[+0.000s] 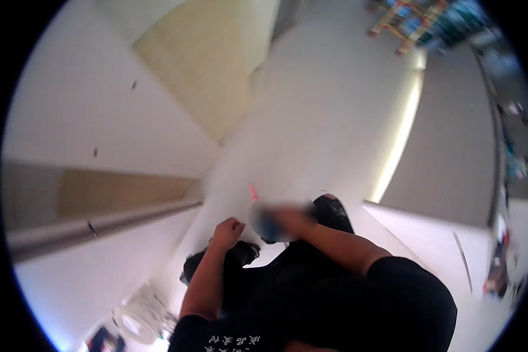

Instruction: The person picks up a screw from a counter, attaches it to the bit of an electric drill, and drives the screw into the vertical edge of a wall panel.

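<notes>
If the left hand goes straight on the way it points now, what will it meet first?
The left hand, closed in a fist, points up the white floor. The way looks free; only a small pink thing lies slightly to the right. Depth is unclear.

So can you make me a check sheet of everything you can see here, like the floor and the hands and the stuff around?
Surface: pale white floor, seen from above while the person stands.
Things in hand: a blurred object at the right hand; its kind cannot be told.
Clutter: a small pink item on the floor by the hands.
Hands: left hand closed in a fist, holding nothing that shows; right hand on the blurred object, fingers not clear.
Cables: nothing seen.
Surroundings: black shoes below the hands; white table with a wood-coloured panel on the left; colourful wooden rack far off; white fan at the bottom left.
</notes>
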### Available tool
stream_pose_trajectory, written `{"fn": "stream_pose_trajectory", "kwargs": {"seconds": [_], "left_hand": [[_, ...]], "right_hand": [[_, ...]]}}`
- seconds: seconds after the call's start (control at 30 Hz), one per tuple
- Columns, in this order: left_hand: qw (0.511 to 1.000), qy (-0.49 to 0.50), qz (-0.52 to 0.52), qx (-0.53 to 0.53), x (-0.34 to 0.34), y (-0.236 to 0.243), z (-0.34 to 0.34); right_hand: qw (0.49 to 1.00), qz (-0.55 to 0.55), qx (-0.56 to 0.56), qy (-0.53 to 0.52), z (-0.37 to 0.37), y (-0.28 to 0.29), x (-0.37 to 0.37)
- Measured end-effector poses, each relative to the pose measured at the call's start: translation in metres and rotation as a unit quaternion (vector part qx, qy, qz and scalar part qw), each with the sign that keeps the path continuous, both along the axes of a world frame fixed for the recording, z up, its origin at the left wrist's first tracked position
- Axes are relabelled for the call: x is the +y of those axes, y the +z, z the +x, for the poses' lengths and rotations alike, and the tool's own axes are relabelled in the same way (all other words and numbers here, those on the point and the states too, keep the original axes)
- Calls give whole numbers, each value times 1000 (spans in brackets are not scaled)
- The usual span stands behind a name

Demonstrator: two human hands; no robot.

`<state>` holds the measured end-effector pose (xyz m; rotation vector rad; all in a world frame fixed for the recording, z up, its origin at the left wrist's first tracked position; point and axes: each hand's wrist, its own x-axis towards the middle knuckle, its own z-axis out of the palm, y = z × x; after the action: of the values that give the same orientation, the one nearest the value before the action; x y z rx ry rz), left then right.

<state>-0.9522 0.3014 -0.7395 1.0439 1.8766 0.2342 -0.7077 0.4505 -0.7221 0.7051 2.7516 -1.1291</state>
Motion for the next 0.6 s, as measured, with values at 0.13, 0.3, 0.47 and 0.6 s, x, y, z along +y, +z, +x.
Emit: {"fn": "stream_pose_trajectory", "kwargs": {"seconds": [0.13,0.3,0.47,0.6], "left_hand": [[999,37,-32,23,-79,-56,-16],[838,412,-123,-335,-43,108,12],[802,400,-227,-381,-61,198,14],[873,286,-204,-338,-53,252,48]], "right_hand": [[988,-72,-134,30,-7,114,-9],[995,-47,-62,-55,36,221,-16],[979,-68,-66,-180,96,330,-25],[968,34,-47,-243,189,371,-34]]}}
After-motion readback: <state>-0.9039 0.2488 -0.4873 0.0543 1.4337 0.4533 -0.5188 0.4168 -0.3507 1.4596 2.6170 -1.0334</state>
